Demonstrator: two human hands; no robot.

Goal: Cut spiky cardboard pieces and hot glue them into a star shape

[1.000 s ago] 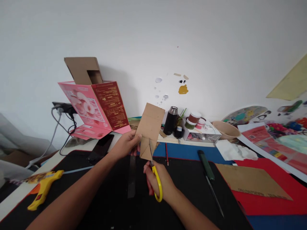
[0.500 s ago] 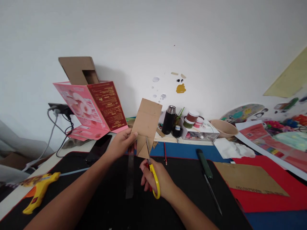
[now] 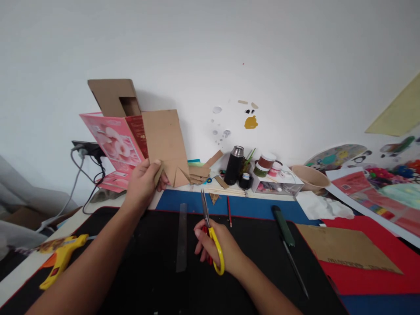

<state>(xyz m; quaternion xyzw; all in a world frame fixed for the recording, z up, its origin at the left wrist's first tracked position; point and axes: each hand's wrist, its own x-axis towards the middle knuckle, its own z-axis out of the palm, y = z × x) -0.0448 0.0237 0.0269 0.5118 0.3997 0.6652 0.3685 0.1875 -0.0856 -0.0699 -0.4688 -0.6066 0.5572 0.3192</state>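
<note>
My left hand (image 3: pixel 144 179) pinches a rectangular brown cardboard piece (image 3: pixel 166 135) by its lower left edge, holding it up in front of the pink box. Slits mark the lower edge of the cardboard, with a flap bent near my thumb. My right hand (image 3: pixel 216 245) grips yellow-and-red-handled scissors (image 3: pixel 205 208), fingers in the loops, blades pointing up and away. The blades stand slightly apart and clear of the cardboard. Between my hands a clear ruler (image 3: pixel 182 238) lies on the black mat (image 3: pixel 154 262).
A yellow glue gun (image 3: pixel 62 258) lies at the left. Along the wall stand a pink box (image 3: pixel 111 140), a black thermos (image 3: pixel 234 166) and paint jars (image 3: pixel 265 162). Rightward lie a green-handled knife (image 3: pixel 284 225), a cardboard sheet (image 3: pixel 348 247), a red pencil (image 3: pixel 229 210) and a small cardboard triangle (image 3: pixel 214 198).
My left hand has moved the cardboard left and up, off the scissors' blades. My right hand stays nearly in place with the scissors. The view has shifted slightly.
</note>
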